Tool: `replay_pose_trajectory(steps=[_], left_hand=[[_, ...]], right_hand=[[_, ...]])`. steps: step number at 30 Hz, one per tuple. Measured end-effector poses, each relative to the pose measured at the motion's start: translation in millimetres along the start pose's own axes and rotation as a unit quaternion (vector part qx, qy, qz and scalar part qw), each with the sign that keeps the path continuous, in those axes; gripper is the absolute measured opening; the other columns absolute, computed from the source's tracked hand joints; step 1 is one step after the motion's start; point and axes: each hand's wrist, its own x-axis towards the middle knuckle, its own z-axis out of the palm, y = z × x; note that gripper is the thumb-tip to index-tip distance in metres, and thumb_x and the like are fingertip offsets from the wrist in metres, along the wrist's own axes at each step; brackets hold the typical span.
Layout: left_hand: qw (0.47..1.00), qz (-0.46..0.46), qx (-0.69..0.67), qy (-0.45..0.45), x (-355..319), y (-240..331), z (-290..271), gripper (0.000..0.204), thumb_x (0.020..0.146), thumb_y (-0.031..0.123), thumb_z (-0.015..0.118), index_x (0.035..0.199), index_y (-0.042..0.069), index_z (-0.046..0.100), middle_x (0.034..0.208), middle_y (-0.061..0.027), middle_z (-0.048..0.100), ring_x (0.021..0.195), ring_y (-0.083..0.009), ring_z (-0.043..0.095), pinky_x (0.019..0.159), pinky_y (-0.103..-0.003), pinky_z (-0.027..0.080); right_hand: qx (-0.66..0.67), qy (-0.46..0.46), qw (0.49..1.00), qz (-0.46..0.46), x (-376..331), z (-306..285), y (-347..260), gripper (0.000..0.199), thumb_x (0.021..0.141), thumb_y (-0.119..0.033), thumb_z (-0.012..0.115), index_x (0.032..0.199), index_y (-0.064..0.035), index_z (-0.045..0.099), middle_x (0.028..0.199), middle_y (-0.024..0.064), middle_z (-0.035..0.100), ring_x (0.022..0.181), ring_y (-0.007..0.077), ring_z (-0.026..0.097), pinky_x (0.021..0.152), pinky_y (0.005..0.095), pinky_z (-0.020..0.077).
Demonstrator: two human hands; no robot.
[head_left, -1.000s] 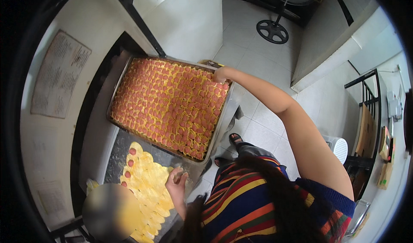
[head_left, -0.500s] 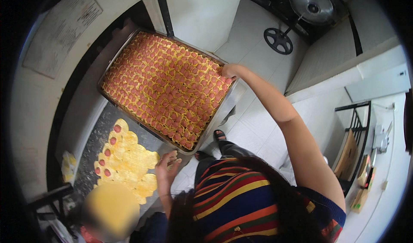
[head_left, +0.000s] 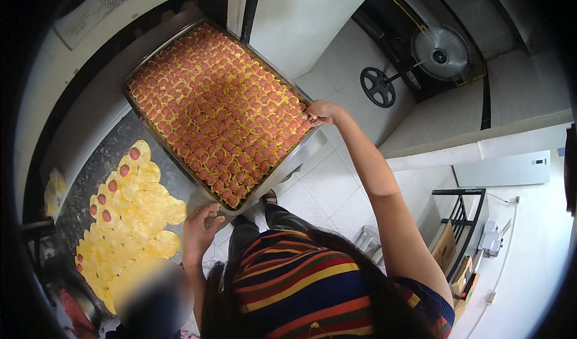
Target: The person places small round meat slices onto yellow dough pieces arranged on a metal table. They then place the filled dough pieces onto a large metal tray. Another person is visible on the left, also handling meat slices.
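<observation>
Tray (head_left: 157, 49), packed with red-topped pieces, is sitting higher in the frame than before, upper centre. Right hand (head_left: 321, 112) is gripping its right rim; left hand (head_left: 200, 230) is curling around its lower corner. Yellow rounds (head_left: 139, 213) are lying lower left on the surface (head_left: 107, 159); the bottom ones are blurred out.

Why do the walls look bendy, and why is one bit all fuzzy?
Head view: the fisheye lens curves straight edges near the dark rim; a smeared patch sits at lower left; the tray of rolled snacks held by the left hand and right hand is sharp and evenly lit.
</observation>
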Motion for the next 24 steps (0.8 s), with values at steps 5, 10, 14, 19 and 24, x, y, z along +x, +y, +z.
replay_pose_trajectory(steps=[5, 10, 14, 19, 24], left_hand=[[1.0, -0.01, -0.013, 0.011, -0.8, 1.0, 2.4, 0.031, 0.075, 0.011, 0.07, 0.104, 0.004, 0.062, 0.095, -0.0109, 0.065, 0.081, -0.0227, 0.065, 0.072, -0.032, 0.052], [1.0, 0.004, -0.009, 0.024, -2.3, 0.1, 5.0, 0.032, 0.074, 0.01, 0.07, 0.104, 0.004, 0.061, 0.095, -0.0111, 0.065, 0.081, -0.0231, 0.065, 0.072, -0.033, 0.052], [0.999, 0.008, 0.02, 0.024, -1.1, 4.3, 5.3, 0.032, 0.074, 0.01, 0.071, 0.103, 0.004, 0.061, 0.094, -0.0113, 0.065, 0.081, -0.0234, 0.065, 0.072, -0.033, 0.052], [0.999, 0.01, 0.023, 0.027, -1.1, 9.9, 10.2, 0.032, 0.073, 0.011, 0.071, 0.103, 0.004, 0.061, 0.095, -0.0114, 0.065, 0.08, -0.0243, 0.065, 0.071, -0.033, 0.051], [0.999, 0.007, 0.035, 0.029, -1.0, 10.3, 12.3, 0.034, 0.072, 0.01, 0.072, 0.103, 0.003, 0.061, 0.096, -0.0116, 0.064, 0.08, -0.025, 0.065, 0.071, -0.034, 0.05]], right_hand=[[-0.006, -0.029, 1.0, 0.009, 2.9, -5.6, 1.5, 0.013, 0.082, -0.001, 0.044, 0.086, 0.0006, 0.056, 0.084, 0.0069, 0.056, 0.074, 0.0157, 0.058, 0.074, 0.0333, 0.0558], [-0.005, 0.002, 1.0, 0.006, -10.8, -2.2, -8.7, 0.013, 0.075, -0.001, 0.045, 0.08, -0.0028, 0.057, 0.079, 0.0028, 0.056, 0.073, 0.0137, 0.057, 0.067, 0.0279, 0.0532], [0.025, 0.001, 1.0, -0.007, -29.2, 2.7, -17.7, 0.009, 0.07, -0.001, 0.046, 0.067, -0.0074, 0.051, 0.068, -0.0004, 0.052, 0.06, 0.0108, 0.049, 0.057, 0.0236, 0.0463], [0.069, -0.066, 0.995, -0.027, -17.6, -7.4, -6.7, 0.015, 0.067, -0.002, 0.046, 0.057, -0.0124, 0.04, 0.058, -0.0036, 0.043, 0.047, 0.0081, 0.036, 0.045, 0.0229, 0.035], [-0.001, -0.06, 0.998, -0.032, -4.8, -1.7, -9.2, 0.018, 0.068, -0.005, 0.049, 0.053, -0.0129, 0.041, 0.055, -0.0032, 0.043, 0.044, 0.0101, 0.036, 0.041, 0.0263, 0.0328]])
